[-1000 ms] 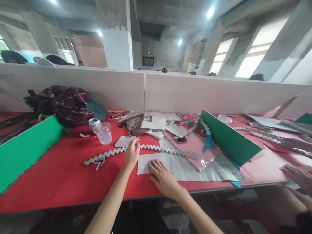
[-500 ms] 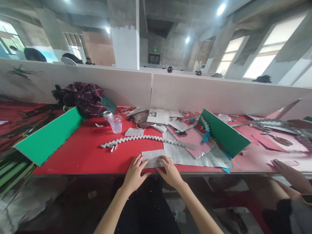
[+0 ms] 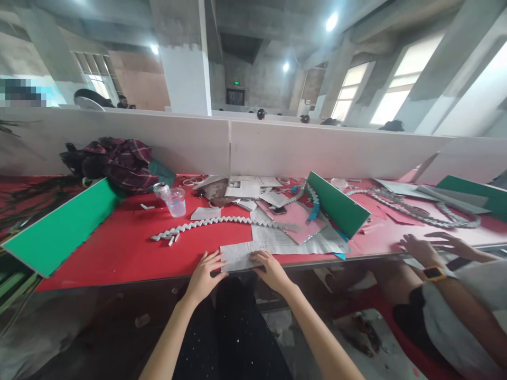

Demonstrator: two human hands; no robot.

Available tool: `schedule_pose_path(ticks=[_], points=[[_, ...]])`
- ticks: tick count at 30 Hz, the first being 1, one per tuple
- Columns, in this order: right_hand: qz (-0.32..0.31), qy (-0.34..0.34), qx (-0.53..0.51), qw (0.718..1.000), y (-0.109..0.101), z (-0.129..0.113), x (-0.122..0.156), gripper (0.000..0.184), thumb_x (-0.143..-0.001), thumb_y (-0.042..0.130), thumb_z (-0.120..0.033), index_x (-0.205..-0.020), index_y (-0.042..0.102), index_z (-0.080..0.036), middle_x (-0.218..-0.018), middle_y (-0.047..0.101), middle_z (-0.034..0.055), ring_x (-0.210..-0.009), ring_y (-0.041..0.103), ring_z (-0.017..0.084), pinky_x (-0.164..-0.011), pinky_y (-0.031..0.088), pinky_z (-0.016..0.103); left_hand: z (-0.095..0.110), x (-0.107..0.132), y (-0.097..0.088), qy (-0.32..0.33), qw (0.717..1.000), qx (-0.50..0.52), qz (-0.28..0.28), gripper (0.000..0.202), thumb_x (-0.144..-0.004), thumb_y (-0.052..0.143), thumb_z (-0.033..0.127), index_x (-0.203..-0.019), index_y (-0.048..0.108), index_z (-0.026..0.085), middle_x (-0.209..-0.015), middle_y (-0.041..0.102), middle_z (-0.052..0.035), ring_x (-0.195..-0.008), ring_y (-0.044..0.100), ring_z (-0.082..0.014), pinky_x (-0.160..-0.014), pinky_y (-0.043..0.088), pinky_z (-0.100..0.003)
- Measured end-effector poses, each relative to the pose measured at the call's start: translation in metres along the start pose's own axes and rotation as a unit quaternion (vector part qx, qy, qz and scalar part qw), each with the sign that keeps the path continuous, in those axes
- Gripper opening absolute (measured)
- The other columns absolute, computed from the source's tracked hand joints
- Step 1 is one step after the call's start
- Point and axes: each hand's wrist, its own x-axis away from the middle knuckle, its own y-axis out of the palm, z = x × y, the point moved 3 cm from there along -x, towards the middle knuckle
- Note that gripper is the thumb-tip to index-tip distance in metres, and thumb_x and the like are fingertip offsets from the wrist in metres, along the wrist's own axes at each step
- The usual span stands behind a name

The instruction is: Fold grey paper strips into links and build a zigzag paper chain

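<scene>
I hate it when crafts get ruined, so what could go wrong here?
The grey paper between the left hand and the right hand lies at the front edge of the red table, so it might slip or crease. The zigzag chain lies just behind, so a reaching hand could drag it. The plastic cup stands upright; a knock might tip it.

Daylight glares through the right-hand windows (image 3: 407, 74) and a ceiling lamp (image 3: 331, 21) blooms white; beneath the table (image 3: 119, 248) shadow swallows detail. Edges stretch and lean (pixelation masks the far left), with distant shapes soft.
</scene>
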Motion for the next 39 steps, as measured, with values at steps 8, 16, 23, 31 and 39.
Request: schedule_pose_path(ticks=[8,16,23,31,39], points=[[0.032,-0.042,0.127,0.991,-0.005,-0.003,0.003,0.025,-0.076,0.063,-0.015,-0.098,0.066,-0.027,-0.104,0.061,0.0038,-0.106,0.052,0.021,-0.108,0.021,0.047,0.002,-0.004,0.001,-0.032,0.999,0.020,0.034,0.028,-0.086,0.048,0.041,-0.092,0.071,0.026,-0.119,0.064,-0.0044,-0.119,0.052,-0.0222,-0.110,0.025,-0.048],[0.015,-0.036,0.069,0.997,-0.014,0.007,-0.017,0.010,-0.079,0.061,-0.024,-0.087,0.066,-0.022,-0.087,0.063,0.0022,-0.087,0.057,0.018,-0.083,0.042,0.031,0.006,-0.005,0.004,-0.072,0.992,0.049,0.093,0.025,-0.086,0.045,0.040,-0.080,0.062,0.024,-0.109,0.068,-0.0032,-0.114,0.055,-0.0213,-0.108,0.029,-0.042],[0.108,0.030,0.038,0.993,-0.005,0.019,-0.026,0.015,-0.086,0.047,-0.026,-0.085,0.060,-0.019,-0.105,0.058,0.0058,-0.066,0.057,0.011,-0.068,0.044,0.024,0.009,-0.006,0.004,-0.126,0.982,0.031,0.135,0.025,-0.084,0.045,0.042,-0.081,0.062,0.024,-0.108,0.067,-0.0054,-0.111,0.056,-0.0251,-0.101,0.038,-0.042],[0.152,0.100,0.046,0.982,0.005,0.037,-0.039,0.010,-0.080,0.047,-0.024,-0.074,0.054,-0.019,-0.094,0.058,0.0027,-0.057,0.054,0.010,-0.061,0.040,0.024,0.016,-0.016,0.006,-0.122,0.976,-0.034,0.179,0.024,-0.087,0.040,0.036,-0.083,0.059,0.022,-0.085,0.067,-0.0060,-0.085,0.062,-0.0219,-0.075,0.047,-0.031],[0.164,0.121,0.086,0.975,0.012,0.033,-0.037,0.007,-0.078,0.047,-0.021,-0.077,0.054,-0.020,-0.083,0.057,0.0016,-0.061,0.054,0.012,-0.057,0.035,0.023,0.018,-0.034,0.010,-0.101,0.971,-0.120,0.183,0.016,-0.085,0.044,0.025,-0.081,0.059,0.020,-0.081,0.063,-0.0064,-0.081,0.058,-0.0219,-0.072,0.042,-0.031]])
